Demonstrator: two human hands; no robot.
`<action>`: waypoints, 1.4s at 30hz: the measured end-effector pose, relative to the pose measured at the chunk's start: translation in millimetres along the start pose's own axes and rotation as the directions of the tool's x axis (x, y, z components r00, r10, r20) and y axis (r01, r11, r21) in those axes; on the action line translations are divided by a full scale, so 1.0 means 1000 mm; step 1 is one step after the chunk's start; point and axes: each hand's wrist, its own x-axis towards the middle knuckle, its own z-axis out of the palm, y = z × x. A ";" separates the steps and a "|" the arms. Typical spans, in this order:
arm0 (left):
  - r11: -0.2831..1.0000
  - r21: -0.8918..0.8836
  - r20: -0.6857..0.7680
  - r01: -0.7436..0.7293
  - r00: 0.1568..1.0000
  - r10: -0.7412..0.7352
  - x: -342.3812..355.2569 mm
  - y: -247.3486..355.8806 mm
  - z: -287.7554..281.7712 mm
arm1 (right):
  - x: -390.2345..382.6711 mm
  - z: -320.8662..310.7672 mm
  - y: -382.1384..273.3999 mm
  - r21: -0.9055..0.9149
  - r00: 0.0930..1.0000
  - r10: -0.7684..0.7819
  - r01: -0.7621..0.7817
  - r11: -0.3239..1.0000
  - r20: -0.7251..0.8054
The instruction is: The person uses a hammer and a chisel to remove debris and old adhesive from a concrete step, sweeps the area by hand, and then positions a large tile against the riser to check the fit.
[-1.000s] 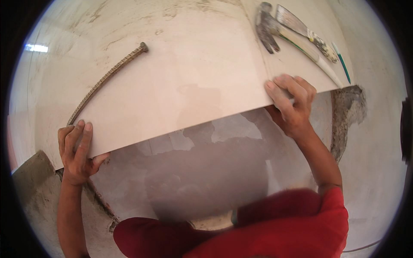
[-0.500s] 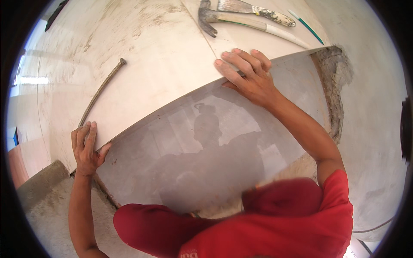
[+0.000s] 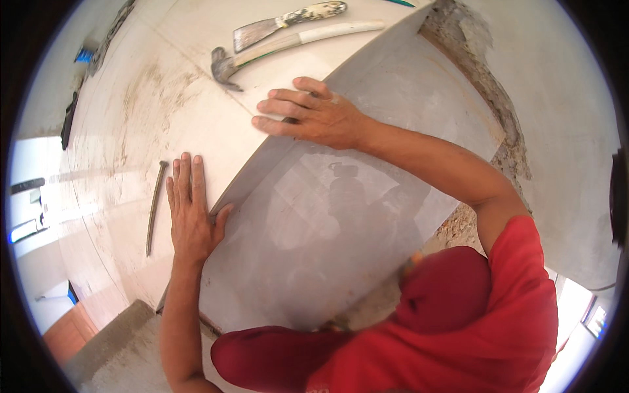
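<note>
My left hand point(image 3: 192, 226) lies flat on the pale tiled top point(image 3: 216, 137), fingers stretched out together, with the thumb by its front edge. A large ridged nail point(image 3: 155, 208) rests on the top just left of those fingers, apart from them. Farther along the same edge is my right hand point(image 3: 318, 118), its fingers spread over the top and its palm over the edge. Neither hand holds anything. Below the edge, a glossy grey panel point(image 3: 295, 255) shows reflections. Beyond my right hand lie a claw hammer point(image 3: 282, 46) and a paint-stained scraper point(image 3: 259, 31).
A green pencil-like stick point(image 3: 400, 2) is partly visible at the far edge. Rough broken mortar point(image 3: 481, 85) runs along the panel's right side, beside a grey wall point(image 3: 557, 131). A raw cement ledge point(image 3: 108, 340) stands at the lower left. My bent knees point(image 3: 445, 288) are close to the panel.
The view has turned, so the tools appear farther left. My left hand has moved along the edge away from the near corner and lies flatter, clear of the nail. My right hand stays at the edge.
</note>
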 end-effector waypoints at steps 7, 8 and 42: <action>0.996 0.060 0.047 0.061 0.997 -0.064 0.001 0.007 -0.001 | -0.039 -0.024 -0.045 0.492 0.996 -0.080 0.049 0.869 0.043; 0.997 0.057 0.039 0.049 0.998 -0.051 0.000 0.005 -0.001 | -0.047 -0.017 -0.041 0.597 0.978 -0.101 -0.028 0.801 0.182; 0.996 0.058 -0.043 -0.071 0.996 0.073 0.003 -0.007 0.009 | -0.024 -0.007 0.028 0.808 0.860 0.209 -0.509 0.295 0.465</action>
